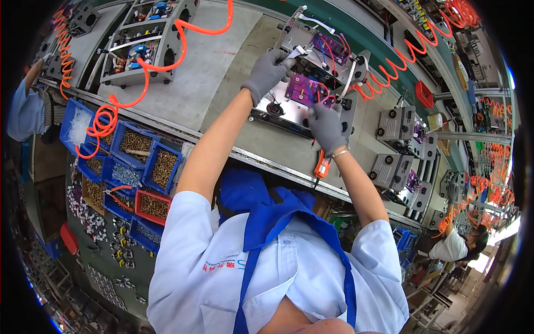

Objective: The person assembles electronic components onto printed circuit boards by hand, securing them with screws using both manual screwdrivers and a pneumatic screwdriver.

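Purple circuit boards (303, 89) are already being seated on the metal chassis (289, 114) on the desk (222, 72); wiring is being finished, left hand (268, 69) clamped on a white connector (295, 53), right hand (327, 127) curled closed beside the red wires (328, 96).

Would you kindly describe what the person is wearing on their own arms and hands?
Both hands wear grey knit gloves: the left hand and the right hand. A thin metallic bracelet circles the right wrist just below the glove cuff. The forearms are uncovered. Short white shirt sleeves end above the elbows, with a blue apron strap over the shoulders.
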